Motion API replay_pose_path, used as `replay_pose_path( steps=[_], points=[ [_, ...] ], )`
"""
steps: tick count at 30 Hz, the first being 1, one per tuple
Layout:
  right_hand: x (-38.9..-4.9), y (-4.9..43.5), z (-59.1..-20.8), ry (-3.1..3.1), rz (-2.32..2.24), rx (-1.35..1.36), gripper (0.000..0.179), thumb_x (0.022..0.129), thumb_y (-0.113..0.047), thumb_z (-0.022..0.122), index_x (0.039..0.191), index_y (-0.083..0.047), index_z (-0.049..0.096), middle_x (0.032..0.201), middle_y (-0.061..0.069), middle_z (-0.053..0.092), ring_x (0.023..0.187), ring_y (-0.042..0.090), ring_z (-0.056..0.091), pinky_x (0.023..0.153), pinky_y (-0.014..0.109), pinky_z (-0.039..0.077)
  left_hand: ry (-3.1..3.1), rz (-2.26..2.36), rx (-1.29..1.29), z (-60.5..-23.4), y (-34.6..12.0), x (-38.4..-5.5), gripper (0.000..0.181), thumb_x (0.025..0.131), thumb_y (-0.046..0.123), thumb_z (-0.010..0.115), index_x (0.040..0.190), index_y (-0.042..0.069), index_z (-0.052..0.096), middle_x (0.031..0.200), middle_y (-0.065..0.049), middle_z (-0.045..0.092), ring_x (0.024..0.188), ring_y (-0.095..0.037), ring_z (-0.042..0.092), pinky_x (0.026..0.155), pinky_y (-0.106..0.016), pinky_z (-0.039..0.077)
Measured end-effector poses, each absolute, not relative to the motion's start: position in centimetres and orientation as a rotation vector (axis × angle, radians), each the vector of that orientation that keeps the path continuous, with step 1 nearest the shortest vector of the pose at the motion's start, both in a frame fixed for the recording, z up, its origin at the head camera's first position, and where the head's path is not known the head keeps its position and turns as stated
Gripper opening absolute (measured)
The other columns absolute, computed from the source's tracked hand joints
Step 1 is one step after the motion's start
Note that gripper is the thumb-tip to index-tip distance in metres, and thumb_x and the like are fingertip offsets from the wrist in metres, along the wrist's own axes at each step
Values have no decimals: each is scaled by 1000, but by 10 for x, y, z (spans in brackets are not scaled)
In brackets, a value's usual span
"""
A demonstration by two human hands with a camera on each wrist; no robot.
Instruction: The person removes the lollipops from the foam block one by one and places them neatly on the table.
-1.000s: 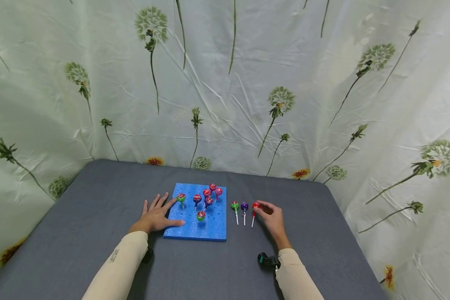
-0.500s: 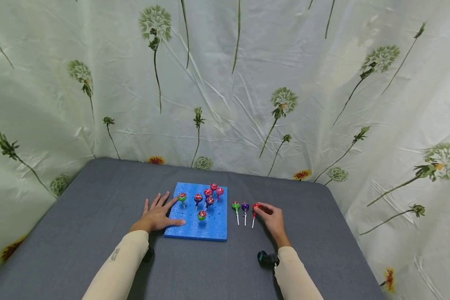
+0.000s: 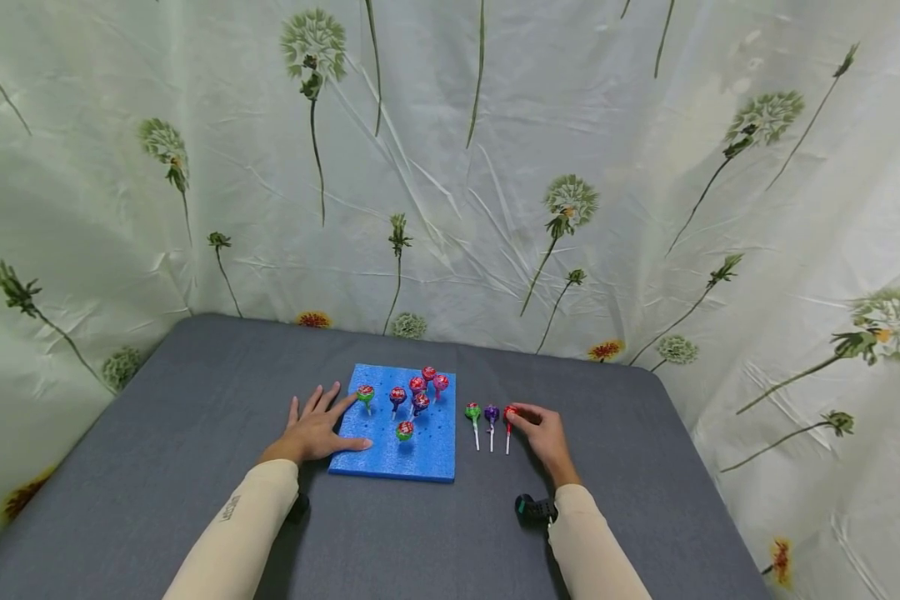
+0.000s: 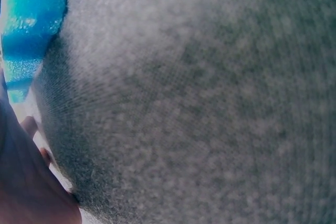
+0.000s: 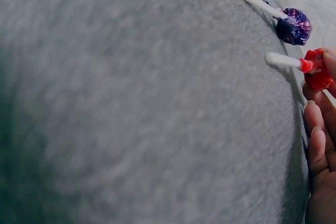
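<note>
My right hand [image 3: 546, 437] pinches the wrapped head of a red lollipop [image 5: 317, 80] between thumb and fingertips, its white stick pointing toward me on the table. Just left of it lie a purple lollipop [image 3: 492, 414] and a green lollipop [image 3: 472, 412], side by side with heads facing away. Fingers spread, my left hand [image 3: 313, 433] rests at the left edge of a blue foam board [image 3: 435, 458], its thumb lying over the board. Several lollipops stand upright in the board, among them a green-wrapped one [image 3: 405, 431] at the front and another green one [image 3: 365, 393] near the index fingertip.
A grey cloth [image 3: 390, 533] covers the table. Behind it hangs a pale curtain [image 3: 450, 200] printed with dandelions. Small holes dot the board's surface. A black wrist camera [image 3: 534, 509] sits at the right wrist, close over the table.
The red lollipop has shifted slightly left toward the purple one, and its stick now lies straighter, in line with the other two. The left hand stays on the board.
</note>
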State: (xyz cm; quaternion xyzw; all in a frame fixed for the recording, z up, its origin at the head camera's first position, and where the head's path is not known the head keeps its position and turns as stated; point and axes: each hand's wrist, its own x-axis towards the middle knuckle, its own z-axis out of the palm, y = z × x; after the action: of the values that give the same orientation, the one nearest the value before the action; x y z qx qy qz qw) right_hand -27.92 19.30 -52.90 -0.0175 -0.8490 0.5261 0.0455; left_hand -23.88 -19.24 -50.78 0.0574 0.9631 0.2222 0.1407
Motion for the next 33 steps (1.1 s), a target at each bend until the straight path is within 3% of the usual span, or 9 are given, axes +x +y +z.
replay_pose_path(
  steps=[11, 21, 33],
  points=[
    [-280, 191, -529, -2580, 1617, -18, 24, 84, -10, 74, 104, 3, 72, 97, 13, 71, 81, 12, 56, 71, 25, 44, 2765, 656, 162, -510, -195, -240, 112, 70, 82, 57, 153, 13, 26, 159, -23, 8, 144, -47, -4, 107, -64, -16],
    [-279, 188, -532, -2564, 1585, -57, 21, 84, -9, 75, 102, 2, 72, 86, 9, 67, 72, 12, 51, 61, 22, 39, 2753, 638, 153, -508, -192, -242, 109, 72, 78, 59, 153, 12, 27, 158, -24, 9, 143, -48, -3, 107, -66, -14],
    [-278, 188, -532, -2585, 1528, -34, 24, 81, -6, 76, 104, 2, 72, 82, 7, 64, 72, 14, 50, 61, 23, 38, 2771, 664, 163, -515, -194, -243, 113, 70, 81, 57, 153, 11, 26, 158, -24, 8, 143, -48, -4, 106, -65, -17]
  ],
)
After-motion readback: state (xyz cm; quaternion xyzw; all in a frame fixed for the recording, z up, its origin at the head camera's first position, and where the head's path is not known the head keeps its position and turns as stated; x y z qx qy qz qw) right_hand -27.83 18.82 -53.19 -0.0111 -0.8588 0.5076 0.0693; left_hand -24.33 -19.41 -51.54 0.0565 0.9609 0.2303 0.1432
